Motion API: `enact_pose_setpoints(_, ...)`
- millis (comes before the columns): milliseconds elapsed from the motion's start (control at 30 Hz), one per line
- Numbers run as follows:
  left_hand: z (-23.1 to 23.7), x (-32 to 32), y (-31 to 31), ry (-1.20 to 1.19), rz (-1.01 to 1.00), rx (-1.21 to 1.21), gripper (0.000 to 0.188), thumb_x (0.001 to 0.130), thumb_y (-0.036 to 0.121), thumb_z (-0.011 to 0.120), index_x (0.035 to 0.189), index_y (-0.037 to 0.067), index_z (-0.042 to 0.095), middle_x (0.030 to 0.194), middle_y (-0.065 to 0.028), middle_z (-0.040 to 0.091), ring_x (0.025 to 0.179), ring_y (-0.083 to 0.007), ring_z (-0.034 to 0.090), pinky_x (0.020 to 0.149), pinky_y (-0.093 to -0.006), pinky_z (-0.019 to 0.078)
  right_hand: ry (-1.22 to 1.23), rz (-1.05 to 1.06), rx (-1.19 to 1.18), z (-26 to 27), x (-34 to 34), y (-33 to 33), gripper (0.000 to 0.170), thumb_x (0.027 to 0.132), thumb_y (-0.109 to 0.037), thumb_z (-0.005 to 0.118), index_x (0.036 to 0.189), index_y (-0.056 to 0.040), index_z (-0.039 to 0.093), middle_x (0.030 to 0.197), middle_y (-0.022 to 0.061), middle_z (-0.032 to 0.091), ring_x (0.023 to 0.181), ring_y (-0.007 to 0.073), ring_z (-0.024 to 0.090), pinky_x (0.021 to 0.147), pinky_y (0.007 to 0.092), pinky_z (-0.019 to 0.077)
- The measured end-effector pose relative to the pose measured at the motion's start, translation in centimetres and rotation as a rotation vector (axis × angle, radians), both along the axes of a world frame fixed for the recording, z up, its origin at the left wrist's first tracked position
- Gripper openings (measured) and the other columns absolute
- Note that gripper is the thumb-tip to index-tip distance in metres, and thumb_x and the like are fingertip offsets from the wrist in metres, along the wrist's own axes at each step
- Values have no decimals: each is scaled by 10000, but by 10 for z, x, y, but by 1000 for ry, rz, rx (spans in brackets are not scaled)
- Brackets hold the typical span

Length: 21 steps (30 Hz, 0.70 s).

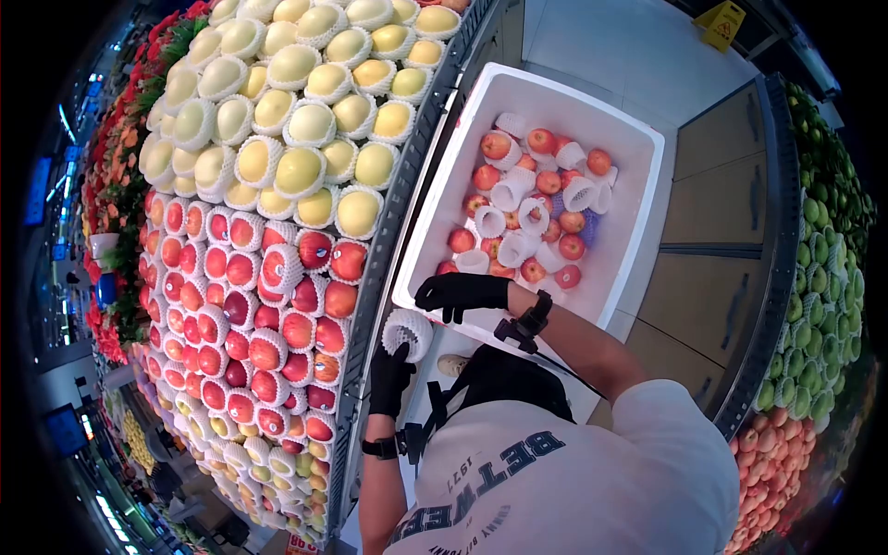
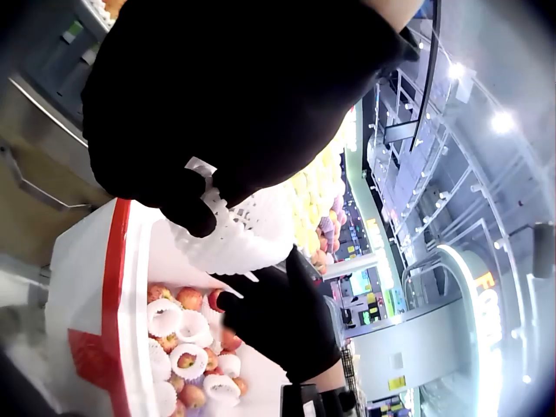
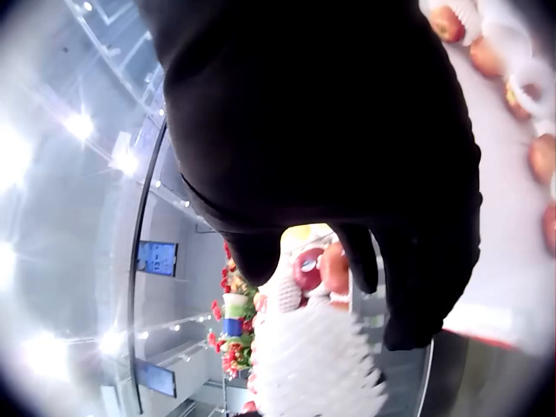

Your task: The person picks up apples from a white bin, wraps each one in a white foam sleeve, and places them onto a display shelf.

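A white foam net sleeve (image 1: pixel 407 333) (image 2: pixel 248 234) (image 3: pixel 317 360) is held by my black-gloved left hand (image 1: pixel 390 379) (image 2: pixel 226 95), beside the display edge. The thumb lies over the sleeve's rim; whether fruit is inside I cannot tell. My gloved right hand (image 1: pixel 462 294) (image 2: pixel 282 321) (image 3: pixel 330 130) is over the near left corner of a white foam box (image 1: pixel 643 222), fingers loosely bent and apart, holding nothing. The sleeve is just beyond its fingertips in the right wrist view. Inside the box are red apples (image 1: pixel 571 247) and loose foam sleeves (image 1: pixel 507 194).
Left of the box, a sloped display holds yellow fruit (image 1: pixel 299 171) and red apples (image 1: pixel 265 356) in foam sleeves. Cabinets (image 1: pixel 708 296) stand to the right, with green fruit (image 1: pixel 814 314) beyond. A yellow floor sign (image 1: pixel 720 23) is at the top.
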<state>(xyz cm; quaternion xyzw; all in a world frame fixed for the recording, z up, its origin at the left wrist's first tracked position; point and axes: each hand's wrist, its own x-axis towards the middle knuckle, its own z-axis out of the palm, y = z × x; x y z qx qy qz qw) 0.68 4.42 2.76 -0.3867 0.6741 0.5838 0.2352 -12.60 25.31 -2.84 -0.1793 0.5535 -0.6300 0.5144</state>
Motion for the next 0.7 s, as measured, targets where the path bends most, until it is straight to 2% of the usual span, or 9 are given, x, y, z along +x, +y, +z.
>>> enact_pose_setpoints(67, 1, -1, 10, 38, -84, 0, 342, 879, 240, 631, 1180, 99, 547, 710, -7, 583, 466, -82, 507, 381, -205, 325, 5, 131, 153, 43, 13, -4, 744, 843, -529, 633, 1363, -48, 406, 1050, 104, 609, 773, 161, 598, 603, 282, 508)
enact_pose_setpoints(167, 9, -5, 22, 29, -200, 47, 348, 886, 236, 625, 1192, 91, 546, 716, -12, 585, 471, -72, 499, 390, -204, 330, 130, 175, 272, 50, 26, -2, 672, 837, -467, 659, 1320, -43, 461, 989, 123, 615, 768, 162, 593, 602, 295, 491)
enact_pose_setpoints(300, 33, -8, 37, 65, -322, 145, 540, 891, 187, 601, 1374, 45, 406, 805, -50, 636, 545, -62, 511, 454, -187, 367, 193, -3, 208, -29, 26, 27, 451, 861, -256, 605, 1239, -23, 524, 939, 117, 626, 661, 189, 598, 624, 339, 503)
enact_pose_setpoints(367, 35, -7, 35, 81, -336, 125, 604, 897, 176, 583, 1426, 37, 326, 865, -61, 652, 579, -61, 520, 490, -181, 386, 92, -176, 366, -21, 9, 71, 490, 843, -198, 616, 1297, -48, 508, 819, 109, 607, 555, 137, 559, 481, 287, 466)
enact_pose_setpoints(400, 35, -7, 34, 101, -330, 124, 599, 900, 177, 578, 1424, 35, 327, 869, -60, 652, 581, -61, 520, 495, -180, 389, 306, -327, 445, -65, 6, 90, 468, 859, -213, 614, 1288, -56, 514, 779, 86, 600, 506, 126, 541, 439, 288, 451)
enact_pose_setpoints(567, 30, 0, 13, 164, -245, 147, 513, 929, 195, 556, 1393, 55, 390, 882, -67, 655, 614, -72, 544, 502, -183, 405, 134, -713, 819, -81, -27, 199, 377, 876, -193, 553, 1223, -51, 526, 903, 159, 641, 572, 225, 626, 483, 345, 534)
enact_pose_setpoints(633, 32, 3, 8, 159, -230, 135, 486, 933, 191, 541, 1381, 55, 409, 883, -64, 653, 613, -69, 539, 506, -183, 405, 536, -633, 915, -108, -35, 226, 325, 875, -185, 555, 1162, -35, 537, 903, 165, 625, 624, 217, 645, 481, 361, 540)
enact_pose_setpoints(667, 34, 5, 6, 157, -220, 131, 474, 935, 189, 533, 1375, 55, 418, 884, -62, 653, 613, -68, 536, 508, -183, 405, 272, -893, 855, -107, -37, 228, 267, 838, -202, 605, 1042, -33, 572, 862, 171, 659, 696, 271, 673, 538, 368, 544)
enact_pose_setpoints(700, 36, 7, 5, 153, -207, 129, 470, 935, 187, 532, 1372, 55, 423, 882, -62, 652, 613, -67, 535, 509, -185, 405, 274, -884, 807, -105, -41, 229, 289, 836, -229, 624, 1044, -35, 576, 849, 161, 656, 681, 250, 666, 533, 356, 538)
